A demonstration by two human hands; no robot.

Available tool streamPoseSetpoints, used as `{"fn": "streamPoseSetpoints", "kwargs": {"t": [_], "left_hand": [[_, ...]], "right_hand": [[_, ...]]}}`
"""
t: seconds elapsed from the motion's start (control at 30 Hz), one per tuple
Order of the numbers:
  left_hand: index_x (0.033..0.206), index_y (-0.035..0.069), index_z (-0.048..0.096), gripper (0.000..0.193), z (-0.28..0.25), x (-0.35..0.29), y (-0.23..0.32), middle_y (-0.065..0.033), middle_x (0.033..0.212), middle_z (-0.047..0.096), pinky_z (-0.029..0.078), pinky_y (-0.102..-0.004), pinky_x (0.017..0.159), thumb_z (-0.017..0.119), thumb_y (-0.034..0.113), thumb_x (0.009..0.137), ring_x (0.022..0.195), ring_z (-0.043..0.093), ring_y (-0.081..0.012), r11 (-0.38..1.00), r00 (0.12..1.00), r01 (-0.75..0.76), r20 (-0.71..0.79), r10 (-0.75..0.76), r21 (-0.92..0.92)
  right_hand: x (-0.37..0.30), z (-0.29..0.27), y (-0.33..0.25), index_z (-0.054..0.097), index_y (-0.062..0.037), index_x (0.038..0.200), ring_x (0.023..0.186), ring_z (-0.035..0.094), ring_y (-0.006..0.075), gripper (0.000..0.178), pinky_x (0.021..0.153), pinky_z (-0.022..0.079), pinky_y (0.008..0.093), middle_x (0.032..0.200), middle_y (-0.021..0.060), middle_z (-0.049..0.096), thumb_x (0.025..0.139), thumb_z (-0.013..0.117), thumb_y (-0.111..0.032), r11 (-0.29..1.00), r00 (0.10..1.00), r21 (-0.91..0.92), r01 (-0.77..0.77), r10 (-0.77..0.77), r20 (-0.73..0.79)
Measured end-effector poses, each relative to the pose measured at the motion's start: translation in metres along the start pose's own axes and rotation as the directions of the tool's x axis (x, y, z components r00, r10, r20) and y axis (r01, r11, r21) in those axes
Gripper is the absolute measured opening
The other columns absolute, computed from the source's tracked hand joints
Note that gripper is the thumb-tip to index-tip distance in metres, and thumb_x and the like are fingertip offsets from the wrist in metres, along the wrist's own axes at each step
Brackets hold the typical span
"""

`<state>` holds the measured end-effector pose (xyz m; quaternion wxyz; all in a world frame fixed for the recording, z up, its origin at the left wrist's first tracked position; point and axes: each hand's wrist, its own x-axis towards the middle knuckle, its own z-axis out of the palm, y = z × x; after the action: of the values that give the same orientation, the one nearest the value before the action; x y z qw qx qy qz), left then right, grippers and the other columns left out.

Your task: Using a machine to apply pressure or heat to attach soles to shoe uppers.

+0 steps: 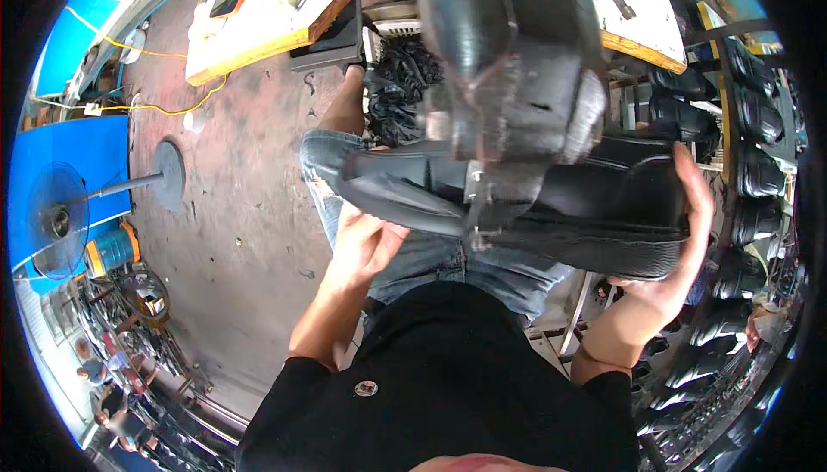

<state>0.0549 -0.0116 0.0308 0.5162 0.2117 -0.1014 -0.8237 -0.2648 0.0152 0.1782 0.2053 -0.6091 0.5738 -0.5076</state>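
A black leather shoe [603, 198] lies sideways across my lap area, close beneath a dark machine head [525, 84]. The machine's lower metal part [500, 192] crosses the shoe's middle and hides some of it; I cannot tell whether they touch. My left hand [372, 238] grips the shoe from below near its left end, its fingertips partly hidden under the shoe. Around the right end is wrapped my right hand [687, 222], fingers along the upper edge and the palm against the side by the ridged sole.
White-topped tables [258, 20] with loose tools stand ahead. Below them is a basket of black scraps [401, 84]. Racks of black shoes [758, 170] line the right side. At left are a standing fan [65, 218] and a yellow cable [164, 110]. People are far off at lower left.
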Motion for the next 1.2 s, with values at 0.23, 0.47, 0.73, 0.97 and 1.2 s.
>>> {"fn": "streamPoseSetpoints", "kwargs": {"t": [0.23, 0.47, 0.73, 0.97, 1.2], "left_hand": [[0.149, 0.0, 0.044, 0.071, -0.011, -0.025, 0.059, -0.0142, 0.143, 0.058, 0.05, -0.0485, 0.108, 0.078, 0.013, 0.087, 0.128, 0.06, -0.0284, 0.911, 0.971, -0.191, -0.062, 0.229, 0.364], [0.161, 0.001, 0.024, 0.093, 0.043, -0.02, 0.091, -0.0243, 0.167, 0.026, 0.025, -0.0514, 0.124, 0.077, 0.031, 0.091, 0.15, 0.034, -0.0378, 0.072, 0.67, -0.446, 0.279, 0.688, 0.892], [0.155, 0.005, 0.042, 0.107, 0.135, -0.004, 0.076, -0.0201, 0.159, 0.043, 0.018, -0.0633, 0.121, 0.091, 0.031, 0.063, 0.151, 0.032, -0.0444, -0.579, 0.862, -0.441, 0.503, -0.061, 0.686], [0.143, 0.003, 0.054, 0.092, 0.121, 0.015, 0.061, -0.0197, 0.14, 0.055, 0.036, -0.053, 0.117, 0.091, 0.014, 0.06, 0.137, 0.048, -0.0442, -0.415, 0.881, -0.461, 0.462, -0.106, 0.784], [0.137, 0.001, 0.055, 0.084, 0.076, 0.005, 0.04, -0.0155, 0.136, 0.058, 0.045, -0.0395, 0.108, 0.095, 0.007, 0.063, 0.13, 0.055, -0.0289, 0.204, 0.987, -0.156, 0.146, 0.064, 0.966]], "right_hand": [[-0.026, 0.036, 0.023, 0.038, 0.0083, 0.149, 0.141, 0.047, 0.0327, 0.12, 0.121, 0.035, 0.0457, 0.157, 0.0225, 0.041, 0.053, 0.103, -0.023, 0.895, 0.976, 0.394, -0.209, 0.166, 0.142], [-0.018, 0.076, 0.018, 0.043, 0.0038, 0.149, 0.146, 0.041, 0.0343, 0.109, 0.124, 0.024, 0.0464, 0.153, 0.0189, 0.049, 0.058, 0.099, -0.02, 0.971, 0.971, 0.239, -0.025, -0.034, 0.238], [-0.001, 0.074, -0.003, 0.046, -0.0052, 0.149, 0.141, 0.044, 0.0448, 0.102, 0.117, 0.038, 0.05, 0.149, 0.0234, 0.05, 0.062, 0.096, -0.014, 0.993, 0.927, 0.111, -0.032, -0.012, 0.375], [0.012, 0.067, -0.033, 0.045, -0.0171, 0.152, 0.124, 0.056, 0.0502, 0.1, 0.099, 0.055, 0.0482, 0.144, 0.027, 0.045, 0.065, 0.094, -0.017, 0.993, 0.916, -0.115, 0.022, 0.026, 0.4], [0.011, 0.076, -0.036, 0.043, -0.0147, 0.152, 0.113, 0.063, 0.0466, 0.104, 0.092, 0.058, 0.0478, 0.141, 0.0256, 0.045, 0.063, 0.095, -0.026, 0.991, 0.876, -0.111, -0.076, 0.119, 0.466]]}}
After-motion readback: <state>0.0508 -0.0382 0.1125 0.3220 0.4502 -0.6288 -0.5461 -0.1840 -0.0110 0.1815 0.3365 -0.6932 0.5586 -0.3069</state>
